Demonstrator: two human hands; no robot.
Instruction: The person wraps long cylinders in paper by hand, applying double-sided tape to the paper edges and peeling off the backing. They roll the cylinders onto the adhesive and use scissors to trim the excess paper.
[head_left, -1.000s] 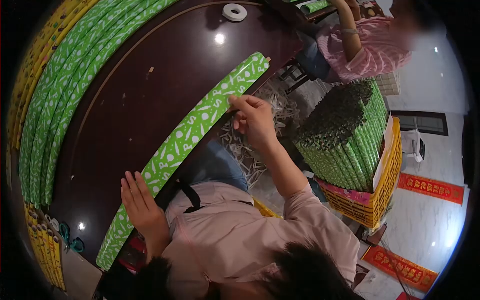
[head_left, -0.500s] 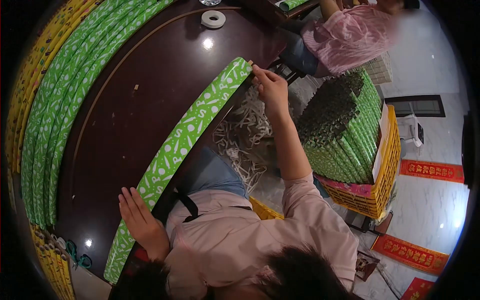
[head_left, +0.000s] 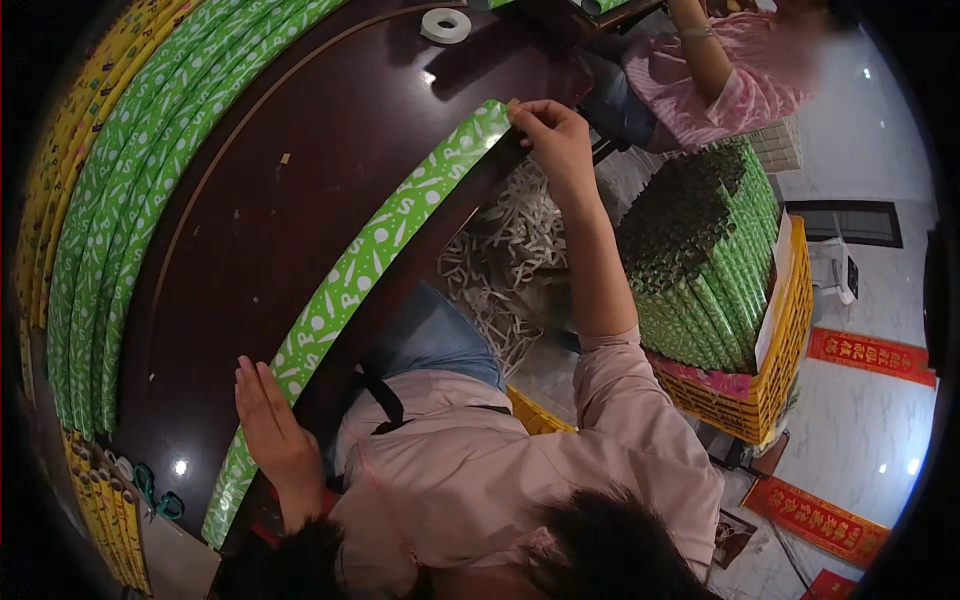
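Note:
A long roll of green wrapping paper (head_left: 365,255) with white letters and shapes lies diagonally along the near edge of the dark table. At its far end, my right hand (head_left: 556,138) is closed in a pinch, with a small tan piece (head_left: 513,106) showing at the fingertips. Farther down the roll, my left hand (head_left: 277,435) lies across the paper, its fingers stretched out straight and close together. The part of the roll beneath that palm is hidden.
Green rolls (head_left: 140,215) and yellow rolls (head_left: 60,190) line the table's far side. A white tape roll (head_left: 445,26) and green-handled scissors (head_left: 158,497) lie on the table. Right stands a yellow crate (head_left: 770,375) of green rolls; paper strips (head_left: 520,225) lie below. Another person (head_left: 690,85) sits nearby.
The whole view has shifted slightly. My left hand's fingers have drawn closer together and it is turned more on edge. The other person's forearm has swung down into view.

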